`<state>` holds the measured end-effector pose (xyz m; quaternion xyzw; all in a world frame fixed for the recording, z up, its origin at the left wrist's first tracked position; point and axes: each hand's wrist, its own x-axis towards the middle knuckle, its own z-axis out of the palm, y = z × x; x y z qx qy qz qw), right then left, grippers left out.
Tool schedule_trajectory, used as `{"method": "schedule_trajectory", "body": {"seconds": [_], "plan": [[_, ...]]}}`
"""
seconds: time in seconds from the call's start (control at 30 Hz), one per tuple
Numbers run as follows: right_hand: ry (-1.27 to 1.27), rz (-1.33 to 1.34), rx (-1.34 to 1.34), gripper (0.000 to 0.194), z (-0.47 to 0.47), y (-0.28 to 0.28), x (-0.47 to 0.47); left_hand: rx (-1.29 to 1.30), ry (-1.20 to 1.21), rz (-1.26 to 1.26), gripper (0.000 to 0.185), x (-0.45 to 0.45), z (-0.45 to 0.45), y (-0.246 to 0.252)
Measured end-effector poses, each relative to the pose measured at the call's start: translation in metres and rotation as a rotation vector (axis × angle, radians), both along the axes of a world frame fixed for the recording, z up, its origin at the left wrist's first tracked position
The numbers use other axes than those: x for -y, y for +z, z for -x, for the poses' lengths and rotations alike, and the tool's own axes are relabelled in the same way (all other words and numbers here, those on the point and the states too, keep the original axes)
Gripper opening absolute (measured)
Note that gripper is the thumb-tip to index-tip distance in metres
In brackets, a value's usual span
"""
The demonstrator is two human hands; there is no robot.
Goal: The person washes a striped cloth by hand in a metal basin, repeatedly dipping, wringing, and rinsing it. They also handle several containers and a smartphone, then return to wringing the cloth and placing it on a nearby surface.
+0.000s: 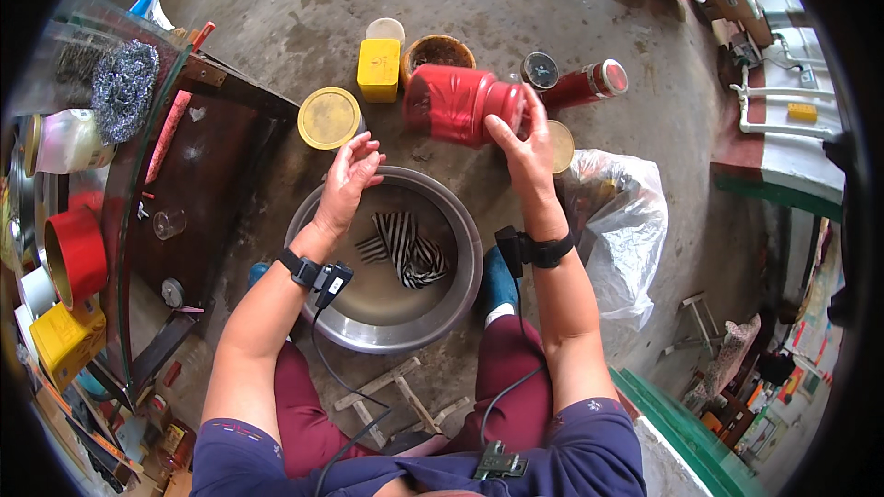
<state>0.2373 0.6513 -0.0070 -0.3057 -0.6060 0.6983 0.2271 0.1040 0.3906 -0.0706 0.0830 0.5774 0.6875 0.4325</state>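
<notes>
My right hand [528,152] grips a red translucent jar [452,103] by its neck; the jar lies sideways in the air beyond the basin. My left hand [349,183] is raised over the basin's left far rim, fingers apart and holding nothing. Beneath the hands, a round metal basin [471,255] holds cloudy water with a black-and-white striped cloth [407,245] in it. Left of the jar stand a container with a yellow lid [329,117] and a yellow tin [378,69]. A brown-rimmed pot [442,48] is partly hidden behind the jar.
Right of the jar are a small dark-topped container [539,70], a red cylindrical flask [587,85] and a round pale lid [559,146]. A clear plastic bag [621,235] lies on the concrete floor. A glass-topped dark table [200,145] bounds the left side; a wooden stool [407,397] is below.
</notes>
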Motion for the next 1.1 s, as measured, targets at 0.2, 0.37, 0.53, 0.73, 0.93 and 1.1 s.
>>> {"method": "schedule_trajectory", "body": {"seconds": [0.2,0.37,0.53,0.73,0.93,1.1], "plan": [[0.35,-0.001,0.038,0.088,-0.003,0.012,0.034,0.296,-0.085,-0.403,0.109,-0.013,0.004,0.041],[0.262,-0.371,0.26,0.066,0.004,0.018,0.052,0.161,-0.042,-0.286,0.094,-0.011,-0.017,0.058],[0.214,-0.725,0.102,0.054,0.004,0.027,0.067,0.457,-0.032,-0.342,0.074,-0.006,-0.021,0.056],[0.574,-0.972,-0.256,0.083,0.003,0.046,0.062,0.91,-0.189,-0.33,0.07,0.018,0.005,0.055],[0.485,-0.657,-0.117,0.119,-0.017,0.058,0.084,0.425,-0.121,-0.402,0.078,0.033,0.012,0.066],[0.377,-0.517,0.275,0.097,-0.017,0.043,0.097,-0.058,-0.137,-0.236,0.088,0.027,0.0,0.066]]}}
